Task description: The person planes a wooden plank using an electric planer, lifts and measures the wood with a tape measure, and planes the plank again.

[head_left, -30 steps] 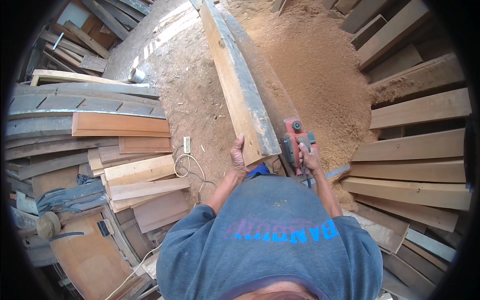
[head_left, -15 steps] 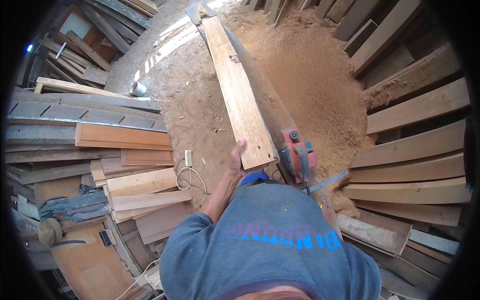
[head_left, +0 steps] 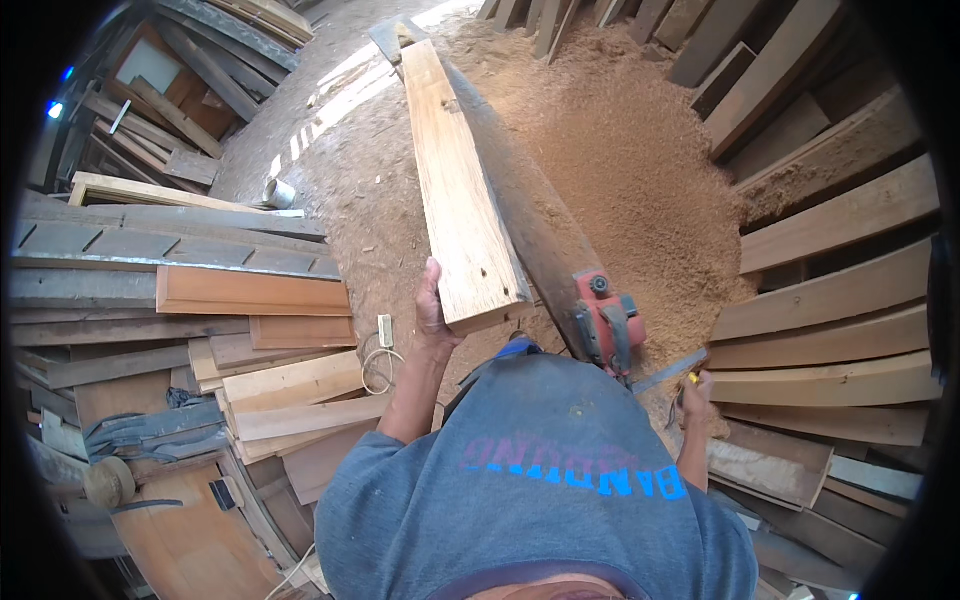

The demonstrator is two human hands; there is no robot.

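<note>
A long, pale wooden beam (head_left: 462, 190) stretches away from me over a dark, narrow bench (head_left: 548, 225). My left hand (head_left: 432, 302) grips the near left corner of the beam, thumb up along its side and fingers underneath. That near end sits raised and left of the bench. On the bench's near right part rests a red electric planer (head_left: 610, 325). Off to the right, my right hand (head_left: 695, 395) is closed around a small yellow and dark object whose kind I cannot make out. Beside that hand lies a flat grey metal strip (head_left: 665, 370).
Wood shavings (head_left: 630, 190) cover the ground right of the bench. Planks (head_left: 830, 300) line the right side. Stacked boards (head_left: 290, 385) and orange-brown panels (head_left: 250, 292) lie left, near a pale cable (head_left: 378, 370). A small can (head_left: 279, 193) stands farther off.
The beam's near end has shifted left and up with my left hand. My right hand, hidden before, has come into view at the right with the small yellow object.
</note>
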